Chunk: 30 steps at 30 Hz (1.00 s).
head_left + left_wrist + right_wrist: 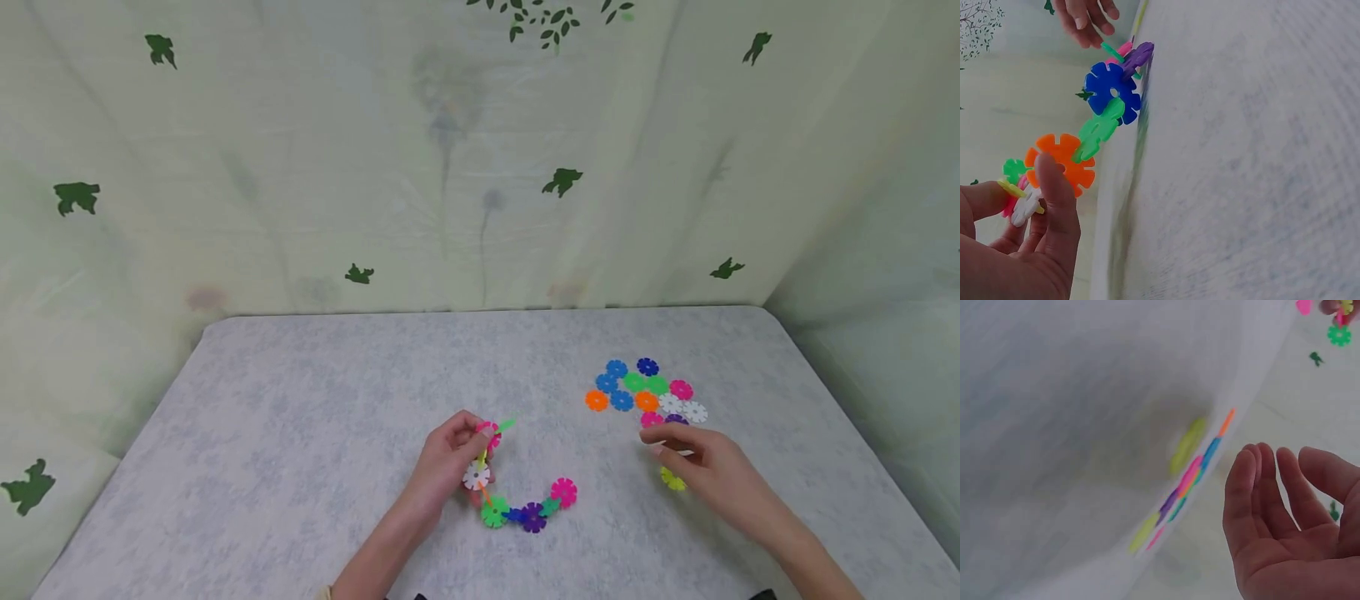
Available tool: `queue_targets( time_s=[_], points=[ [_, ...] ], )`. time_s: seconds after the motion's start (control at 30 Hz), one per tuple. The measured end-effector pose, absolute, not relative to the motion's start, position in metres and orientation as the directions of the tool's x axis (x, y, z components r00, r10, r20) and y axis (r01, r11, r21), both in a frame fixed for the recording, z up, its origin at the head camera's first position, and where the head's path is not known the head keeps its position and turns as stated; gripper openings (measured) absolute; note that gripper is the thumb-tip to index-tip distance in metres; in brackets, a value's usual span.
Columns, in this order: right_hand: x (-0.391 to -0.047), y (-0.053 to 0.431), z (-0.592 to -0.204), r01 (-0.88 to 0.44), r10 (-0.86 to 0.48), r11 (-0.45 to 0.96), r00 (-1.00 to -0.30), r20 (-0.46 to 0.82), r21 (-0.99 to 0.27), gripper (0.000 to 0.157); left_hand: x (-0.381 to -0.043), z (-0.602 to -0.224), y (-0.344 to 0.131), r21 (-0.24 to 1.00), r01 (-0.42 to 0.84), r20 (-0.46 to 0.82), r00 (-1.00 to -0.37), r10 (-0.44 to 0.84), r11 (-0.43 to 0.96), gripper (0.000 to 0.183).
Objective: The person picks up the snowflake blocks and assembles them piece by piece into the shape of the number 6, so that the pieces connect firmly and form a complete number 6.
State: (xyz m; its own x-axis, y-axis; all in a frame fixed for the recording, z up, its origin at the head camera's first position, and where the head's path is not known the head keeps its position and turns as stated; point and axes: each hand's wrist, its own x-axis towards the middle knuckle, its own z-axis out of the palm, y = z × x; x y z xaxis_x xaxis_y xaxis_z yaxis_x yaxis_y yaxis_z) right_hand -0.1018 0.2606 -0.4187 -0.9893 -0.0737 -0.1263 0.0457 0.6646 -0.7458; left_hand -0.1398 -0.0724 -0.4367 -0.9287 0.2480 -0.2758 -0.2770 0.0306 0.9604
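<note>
My left hand (441,468) pinches the upper end of a chain of slotted, flower-shaped plastic discs (494,512) near a pink disc (492,430). From there the chain curves down and right through white, green and purple pieces to another pink disc (564,492). In the left wrist view, an orange disc (1063,156) shows beside my fingers, with a blue disc (1100,87) farther along. My right hand (716,475) hovers over the table's right side, fingers bent loosely with nothing between them. Partly beneath it lies a yellow disc (672,480).
Loose discs in blue, green, orange (597,401), pink and white (696,412) lie in a group beyond my right hand. The grey table (300,433) ends at a pale curtain (300,167) behind, with more curtain along both sides.
</note>
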Motion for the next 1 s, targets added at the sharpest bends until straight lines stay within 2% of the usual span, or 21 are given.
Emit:
queue_targets(
  time_s=[0.13,0.43,0.83,1.0],
  points=[
    [-0.1,0.277,-0.425,0.086,-0.067,0.71,-0.98,-0.189,-0.699,0.028,-0.139,-0.436,-0.072,0.963,-0.264,-0.271,-0.935,0.23,0.06,0.021],
    [-0.1,0.298,-0.442,0.02,-0.171,0.752,-0.959,-0.224,-0.659,0.041,-0.139,-0.436,-0.072,0.962,-0.269,-0.269,-0.929,0.254,0.036,0.022],
    [-0.102,0.291,-0.442,0.008,-0.174,0.76,-0.961,-0.215,-0.649,0.023,-0.137,-0.435,-0.073,0.96,-0.28,-0.265,-0.919,0.292,-0.011,0.022],
    [-0.103,0.277,-0.437,0.014,-0.124,0.757,-0.979,-0.165,-0.653,0.023,-0.138,-0.435,-0.072,0.959,-0.284,-0.265,-0.916,0.3,-0.02,0.021]
  ],
)
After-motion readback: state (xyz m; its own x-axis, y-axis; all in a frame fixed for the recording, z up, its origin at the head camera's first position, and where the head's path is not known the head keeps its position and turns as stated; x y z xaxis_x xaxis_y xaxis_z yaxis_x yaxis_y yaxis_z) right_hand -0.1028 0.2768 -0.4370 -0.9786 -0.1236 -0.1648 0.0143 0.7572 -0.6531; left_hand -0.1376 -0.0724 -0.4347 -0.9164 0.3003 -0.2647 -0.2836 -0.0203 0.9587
